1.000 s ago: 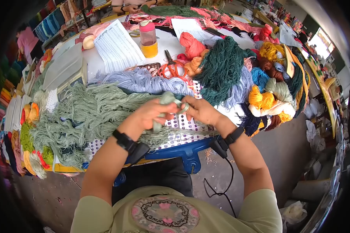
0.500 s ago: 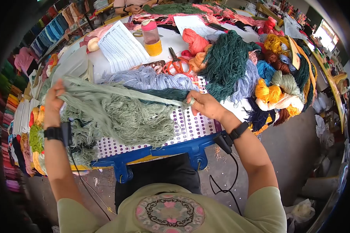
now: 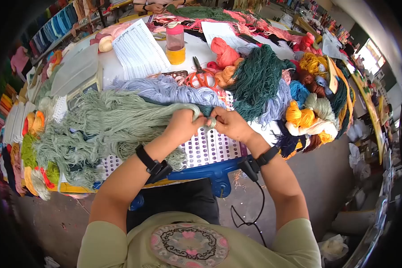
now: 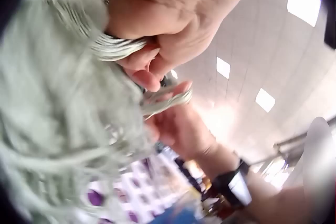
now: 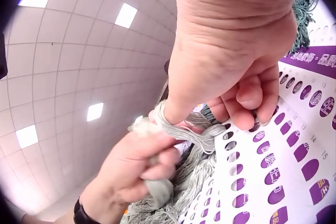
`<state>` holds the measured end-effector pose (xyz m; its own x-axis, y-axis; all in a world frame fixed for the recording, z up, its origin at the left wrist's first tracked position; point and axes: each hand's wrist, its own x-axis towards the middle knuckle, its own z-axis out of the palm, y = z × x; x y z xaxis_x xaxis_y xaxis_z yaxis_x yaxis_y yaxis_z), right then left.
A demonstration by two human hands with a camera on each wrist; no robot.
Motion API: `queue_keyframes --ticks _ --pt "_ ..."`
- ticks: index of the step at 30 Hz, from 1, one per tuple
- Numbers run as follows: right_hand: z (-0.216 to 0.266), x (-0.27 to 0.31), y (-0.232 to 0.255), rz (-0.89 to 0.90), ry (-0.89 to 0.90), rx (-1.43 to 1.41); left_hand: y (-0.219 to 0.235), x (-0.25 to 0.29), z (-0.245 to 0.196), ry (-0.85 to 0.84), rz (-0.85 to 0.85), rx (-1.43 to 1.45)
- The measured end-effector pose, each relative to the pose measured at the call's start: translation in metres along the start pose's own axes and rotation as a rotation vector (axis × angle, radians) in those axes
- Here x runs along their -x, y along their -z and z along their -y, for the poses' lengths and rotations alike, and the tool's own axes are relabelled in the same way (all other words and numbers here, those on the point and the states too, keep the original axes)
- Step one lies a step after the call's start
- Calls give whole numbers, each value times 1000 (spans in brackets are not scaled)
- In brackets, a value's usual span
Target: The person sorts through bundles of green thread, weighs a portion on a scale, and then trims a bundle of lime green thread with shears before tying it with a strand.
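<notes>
I can see scissors (image 3: 199, 70) lying on the table (image 3: 194, 50). Behind them, a bit left, stands a bottle (image 3: 175, 42); farther left of them is a paper sheet (image 3: 140, 50). A hank (image 3: 258, 82) lies to their right. In front of them come the left hand (image 3: 184, 124) and right hand (image 3: 232, 125), then a card (image 3: 212, 149); yarn (image 3: 114, 111) spreads before the scissors, leftward.

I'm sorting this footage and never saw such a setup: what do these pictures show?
No robot here: a person works bare-handed. The wide picture looks down from the head; the two close-ups come from wrist cameras, one left, one right. The left hand grips pale green yarn; a loop of it passes round part of the right hand. More lies on the table, along with lavender yarn, dark green yarn, orange-handled scissors, a pink-capped bottle and a printed sheet.
</notes>
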<state>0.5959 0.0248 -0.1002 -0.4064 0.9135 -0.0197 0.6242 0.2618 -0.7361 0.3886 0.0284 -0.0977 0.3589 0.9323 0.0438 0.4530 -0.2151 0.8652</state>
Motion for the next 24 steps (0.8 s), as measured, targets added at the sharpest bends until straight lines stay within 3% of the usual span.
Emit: queue_keyframes --ticks 2,6,9,14,17,19,20,24 --pt "-7 0 0 -4 18 1 -6 -8 5 2 67 -335" --pt "-14 -4 -10 -55 81 -48 2 -10 17 -66 134 -227" --pt "-22 -9 -12 -74 89 -70 4 -10 18 36 206 -177" --pt "-21 -8 -9 -46 8 -103 5 -8 15 -98 170 -295" --pt "-17 -6 -7 -52 -21 -107 27 1 1 -180 211 -532" --pt "-20 -8 -9 -76 29 -24 46 10 -7 136 336 -358" --pt "-23 -8 -13 -140 124 21 53 15 5 105 325 -366" --pt "-23 -8 -14 -136 131 43 65 27 30 77 197 -197"
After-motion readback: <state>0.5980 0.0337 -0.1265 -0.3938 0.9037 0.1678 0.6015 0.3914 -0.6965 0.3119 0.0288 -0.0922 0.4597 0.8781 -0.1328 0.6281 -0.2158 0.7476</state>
